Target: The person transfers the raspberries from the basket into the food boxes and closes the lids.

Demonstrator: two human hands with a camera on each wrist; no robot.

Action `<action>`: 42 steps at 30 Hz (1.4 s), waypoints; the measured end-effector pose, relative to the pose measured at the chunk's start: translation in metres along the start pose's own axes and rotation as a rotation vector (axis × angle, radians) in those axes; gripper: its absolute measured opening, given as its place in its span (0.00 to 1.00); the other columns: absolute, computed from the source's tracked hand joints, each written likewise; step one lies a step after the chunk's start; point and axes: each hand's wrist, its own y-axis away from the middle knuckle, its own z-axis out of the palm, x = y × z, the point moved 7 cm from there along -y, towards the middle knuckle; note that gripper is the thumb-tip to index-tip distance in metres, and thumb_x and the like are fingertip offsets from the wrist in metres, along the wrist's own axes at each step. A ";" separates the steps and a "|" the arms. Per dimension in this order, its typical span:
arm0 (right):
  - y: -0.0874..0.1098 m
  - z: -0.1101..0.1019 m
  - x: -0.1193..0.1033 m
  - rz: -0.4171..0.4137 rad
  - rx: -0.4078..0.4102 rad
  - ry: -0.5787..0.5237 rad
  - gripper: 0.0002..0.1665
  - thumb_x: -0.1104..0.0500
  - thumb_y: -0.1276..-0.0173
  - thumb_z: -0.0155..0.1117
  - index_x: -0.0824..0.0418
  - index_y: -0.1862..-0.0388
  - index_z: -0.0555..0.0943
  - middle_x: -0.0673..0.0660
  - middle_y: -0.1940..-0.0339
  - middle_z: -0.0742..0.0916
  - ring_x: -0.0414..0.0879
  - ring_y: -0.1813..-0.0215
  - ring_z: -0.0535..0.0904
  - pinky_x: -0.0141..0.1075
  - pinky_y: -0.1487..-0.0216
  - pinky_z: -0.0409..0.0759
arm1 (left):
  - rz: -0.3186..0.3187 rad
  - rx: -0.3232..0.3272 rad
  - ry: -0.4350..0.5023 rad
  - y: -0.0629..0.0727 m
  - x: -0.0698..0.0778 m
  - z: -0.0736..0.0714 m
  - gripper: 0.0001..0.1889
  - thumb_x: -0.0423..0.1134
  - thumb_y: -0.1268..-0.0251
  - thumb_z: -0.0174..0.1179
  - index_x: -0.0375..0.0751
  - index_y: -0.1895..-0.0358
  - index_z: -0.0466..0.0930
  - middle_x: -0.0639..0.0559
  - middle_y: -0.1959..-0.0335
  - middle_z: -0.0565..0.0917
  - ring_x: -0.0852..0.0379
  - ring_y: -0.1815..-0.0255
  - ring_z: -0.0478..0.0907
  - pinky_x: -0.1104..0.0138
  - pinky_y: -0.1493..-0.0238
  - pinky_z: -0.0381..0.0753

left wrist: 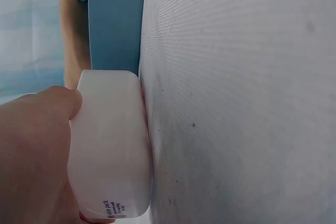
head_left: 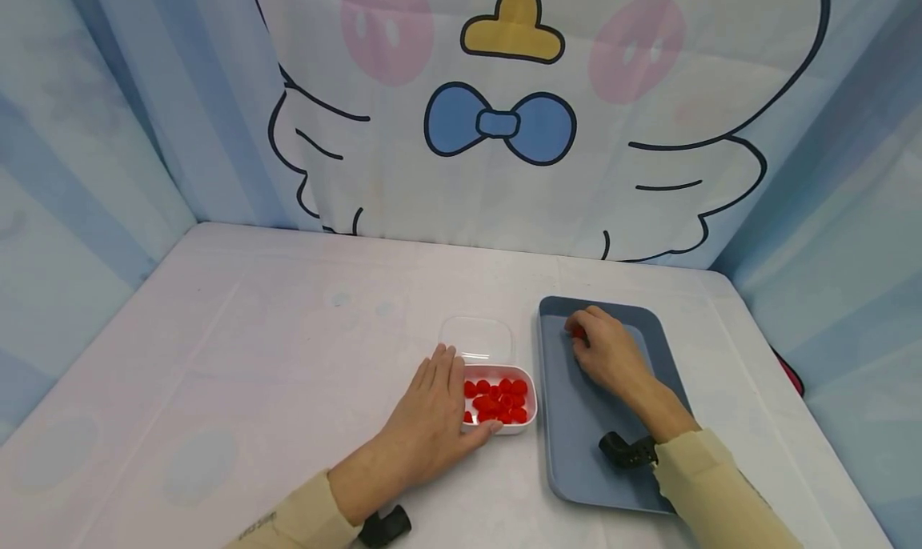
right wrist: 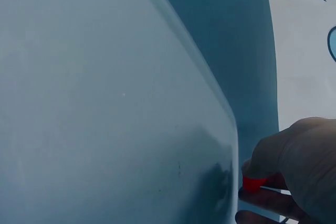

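A white plastic box (head_left: 531, 409) holds several small round red pieces (head_left: 504, 397). My left hand (head_left: 430, 421) lies along the box's left side with straight fingers, its thumb at the front rim. In the left wrist view, the box's side wall (left wrist: 110, 140) stands upright on the table, with my thumb against its edge. My right hand (head_left: 608, 353) is over the back left part of the blue-grey tray (head_left: 583, 445), pinching one red piece (right wrist: 254, 183) between thumb and fingers. The right wrist view shows this close to the tray wall.
A clear plastic lid (head_left: 477, 338) lies behind the box. The tray stands just right of the box, on the pale tablecloth (head_left: 288, 357). A printed curtain (head_left: 497, 197) hangs at the back of the table, with blue curtains on both sides.
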 end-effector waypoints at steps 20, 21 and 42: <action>0.004 -0.013 -0.023 -0.052 0.010 -0.030 0.13 0.71 0.39 0.65 0.65 0.55 0.82 0.59 0.61 0.84 0.52 0.60 0.81 0.45 0.59 0.83 | -0.016 -0.016 0.009 0.000 -0.001 0.001 0.50 0.67 0.41 0.58 0.33 0.27 0.56 0.36 0.26 0.63 0.39 0.23 0.58 0.48 0.24 0.62; 0.004 -0.014 -0.024 -0.056 0.012 -0.032 0.13 0.71 0.39 0.65 0.66 0.55 0.82 0.59 0.61 0.84 0.52 0.60 0.81 0.45 0.59 0.83 | -0.015 -0.014 0.009 0.000 -0.001 0.001 0.50 0.67 0.41 0.58 0.33 0.27 0.56 0.36 0.26 0.63 0.38 0.23 0.58 0.48 0.25 0.62; 0.010 -0.028 -0.055 -0.139 0.032 -0.042 0.16 0.70 0.42 0.71 0.62 0.54 0.83 0.56 0.58 0.86 0.49 0.57 0.81 0.43 0.56 0.86 | -0.013 -0.007 -0.002 -0.001 0.000 0.002 0.50 0.68 0.41 0.58 0.33 0.27 0.56 0.36 0.26 0.63 0.38 0.24 0.59 0.49 0.25 0.64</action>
